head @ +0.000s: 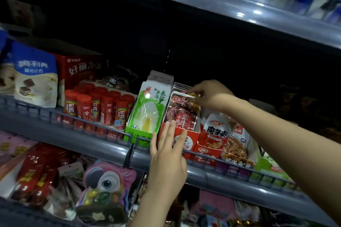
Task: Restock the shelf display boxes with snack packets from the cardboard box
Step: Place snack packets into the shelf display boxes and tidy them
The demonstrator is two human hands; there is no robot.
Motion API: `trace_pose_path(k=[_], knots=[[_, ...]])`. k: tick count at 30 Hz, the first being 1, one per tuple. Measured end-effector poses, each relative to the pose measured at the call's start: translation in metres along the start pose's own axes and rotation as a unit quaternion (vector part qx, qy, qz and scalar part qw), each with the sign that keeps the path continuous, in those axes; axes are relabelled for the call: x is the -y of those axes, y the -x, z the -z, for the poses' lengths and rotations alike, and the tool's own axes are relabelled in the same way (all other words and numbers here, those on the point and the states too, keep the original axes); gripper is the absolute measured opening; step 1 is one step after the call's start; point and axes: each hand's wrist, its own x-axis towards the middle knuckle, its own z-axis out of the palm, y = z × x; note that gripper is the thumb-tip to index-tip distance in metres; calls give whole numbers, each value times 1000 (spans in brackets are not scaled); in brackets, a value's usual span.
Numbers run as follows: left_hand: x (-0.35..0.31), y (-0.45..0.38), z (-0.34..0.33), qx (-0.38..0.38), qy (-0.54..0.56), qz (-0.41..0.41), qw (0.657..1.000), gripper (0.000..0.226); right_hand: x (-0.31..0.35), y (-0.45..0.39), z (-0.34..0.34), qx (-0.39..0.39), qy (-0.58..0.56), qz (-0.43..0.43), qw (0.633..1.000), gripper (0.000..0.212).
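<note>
Dim store shelving filled the view, with a grey shelf (110, 145) carrying snacks behind a wire rail. The right hand (210, 96) pinched the top corner of the front packet (181, 114) in the red box (186, 142), seating it against a row already standing there. The left hand (168, 155) lay flat and open against the box front, gripping nothing. That box looked nearly full; the green box (140, 138) beside it held white packets, so most restocking here seemed done. No cardboard box showed. Readable print included 素牛 on the red packet, 魔芋爽 on the pouch (217, 134) to the right, and possibly 奥利奥 on the blue bag (35, 77).
</note>
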Motion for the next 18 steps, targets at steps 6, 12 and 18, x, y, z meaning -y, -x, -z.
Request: trace_pose_path(k=[6, 12, 18], knots=[[-9, 17, 6, -43, 43, -20, 998, 48, 12, 84, 18, -133, -22, 59, 989, 28], [-17, 61, 11, 47, 40, -27, 998, 34, 16, 188, -8, -131, -202, 39, 970, 26], [-32, 114, 15, 171, 127, 95, 972, 25, 19, 285, -92, -73, -333, -75, 937, 35]])
